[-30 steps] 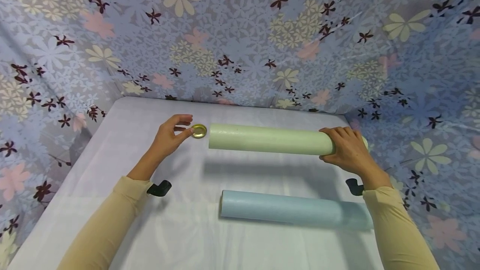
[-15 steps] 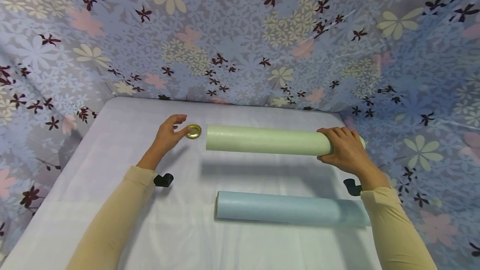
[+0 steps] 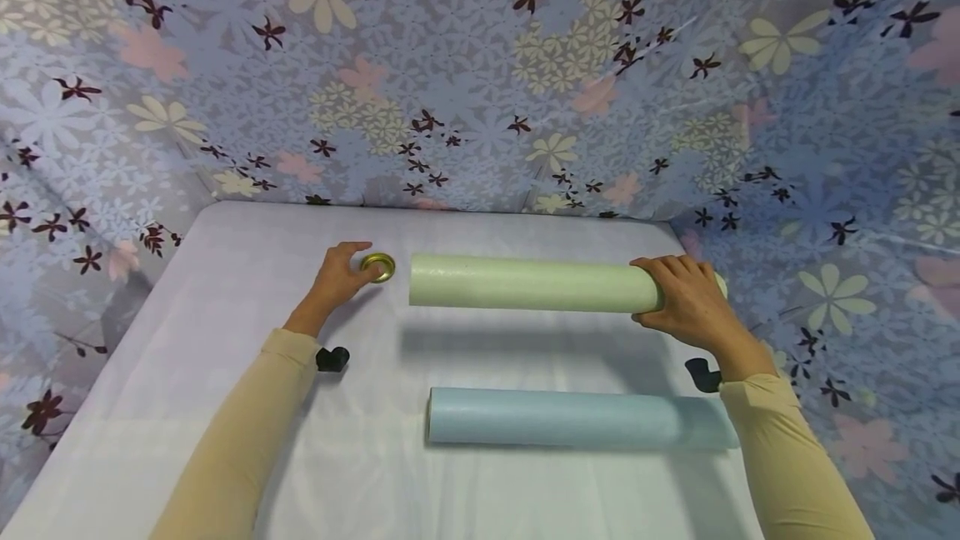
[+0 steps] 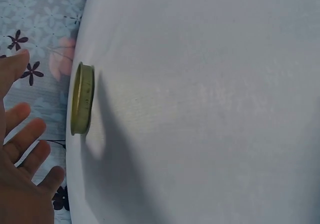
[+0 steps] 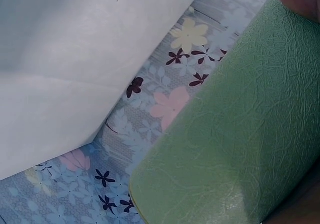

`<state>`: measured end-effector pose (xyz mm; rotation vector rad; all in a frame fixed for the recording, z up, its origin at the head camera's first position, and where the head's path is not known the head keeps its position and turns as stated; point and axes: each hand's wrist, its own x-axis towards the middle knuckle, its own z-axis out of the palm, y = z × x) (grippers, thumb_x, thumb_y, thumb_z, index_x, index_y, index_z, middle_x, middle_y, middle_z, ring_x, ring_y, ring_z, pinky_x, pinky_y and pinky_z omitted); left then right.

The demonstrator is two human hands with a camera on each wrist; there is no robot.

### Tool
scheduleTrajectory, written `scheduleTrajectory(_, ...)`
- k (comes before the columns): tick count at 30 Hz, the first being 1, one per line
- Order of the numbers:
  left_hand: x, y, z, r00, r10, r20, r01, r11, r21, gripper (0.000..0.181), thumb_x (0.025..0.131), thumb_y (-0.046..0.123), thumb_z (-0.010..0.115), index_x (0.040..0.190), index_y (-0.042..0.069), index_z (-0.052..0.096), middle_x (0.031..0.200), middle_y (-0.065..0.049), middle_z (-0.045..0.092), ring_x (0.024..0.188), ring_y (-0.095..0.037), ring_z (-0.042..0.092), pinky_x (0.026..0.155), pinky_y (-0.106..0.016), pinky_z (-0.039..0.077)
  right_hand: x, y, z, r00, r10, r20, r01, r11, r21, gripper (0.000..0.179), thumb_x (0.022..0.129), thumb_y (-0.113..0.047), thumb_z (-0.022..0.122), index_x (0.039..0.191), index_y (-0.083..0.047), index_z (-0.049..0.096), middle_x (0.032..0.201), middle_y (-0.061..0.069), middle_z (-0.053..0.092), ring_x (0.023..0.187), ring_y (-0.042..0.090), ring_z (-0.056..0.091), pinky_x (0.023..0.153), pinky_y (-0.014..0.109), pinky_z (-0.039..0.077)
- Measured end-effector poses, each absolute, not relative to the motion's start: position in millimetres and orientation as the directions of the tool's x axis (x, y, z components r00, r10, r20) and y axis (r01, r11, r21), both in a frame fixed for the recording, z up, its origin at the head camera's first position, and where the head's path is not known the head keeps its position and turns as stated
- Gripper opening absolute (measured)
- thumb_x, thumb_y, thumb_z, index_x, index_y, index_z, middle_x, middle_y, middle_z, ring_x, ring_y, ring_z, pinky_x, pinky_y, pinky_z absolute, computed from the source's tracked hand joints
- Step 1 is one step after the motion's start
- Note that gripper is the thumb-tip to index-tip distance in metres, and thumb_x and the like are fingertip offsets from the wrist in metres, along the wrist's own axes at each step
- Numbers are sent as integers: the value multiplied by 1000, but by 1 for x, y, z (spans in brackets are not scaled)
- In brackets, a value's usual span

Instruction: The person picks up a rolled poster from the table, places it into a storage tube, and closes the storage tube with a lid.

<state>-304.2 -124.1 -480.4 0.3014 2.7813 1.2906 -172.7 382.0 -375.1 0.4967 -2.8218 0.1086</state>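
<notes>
My right hand (image 3: 686, 294) grips a light green roll of textured paper (image 3: 525, 283) near its right end. A shadow lies apart below the roll, so it hangs level above the table. In the right wrist view the green roll (image 5: 225, 124) fills the right side. Beside the roll's left end, a gold jar lid (image 3: 378, 267) lies on the white cloth. My left hand (image 3: 339, 277) hovers at this lid with thumb and index finger spread, the thumb overlapping its near rim. The left wrist view shows fingers apart from the lid (image 4: 83, 99), holding nothing.
A light blue roll (image 3: 570, 419) lies across the table nearer to me, below the green one. White cloth covers the table (image 3: 360, 465). Floral fabric (image 3: 480, 90) hangs behind the far edge and along both sides.
My left hand has edged toward the jar lid, and its thumb overlaps more of the rim. My right hand keeps holding the green roll nearly still. The head view has swung slightly.
</notes>
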Motion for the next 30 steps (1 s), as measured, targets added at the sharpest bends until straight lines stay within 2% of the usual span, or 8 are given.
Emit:
scheduleTrajectory(6,-308,-123,-487,-976,215,-11,140,670,729,67,88,35,65,143,8,38,150,-20,30,141,-40,17,113,-59,21,-174,382,-376,-906,-325,270,-345,938,-28,81,60,-27,88,130,-16,49,120,16,57,112,39,47,87,56,33)
scheduleTrajectory(17,-315,-119,-490,-971,241,7,183,718,672,70,85,36,67,141,6,39,149,-22,30,140,-44,16,112,-62,16,-175,386,-379,-894,-335,296,-359,933,-27,81,59,-26,88,130,-15,49,118,16,57,110,40,47,87,57,33)
scheduleTrajectory(30,-327,-116,-501,-959,285,17,242,782,574,76,81,40,70,140,3,39,146,-23,34,137,-47,21,109,-62,23,-177,387,-378,-898,-330,292,-353,935,-29,81,59,-27,88,129,-15,50,118,16,57,110,39,47,86,56,33)
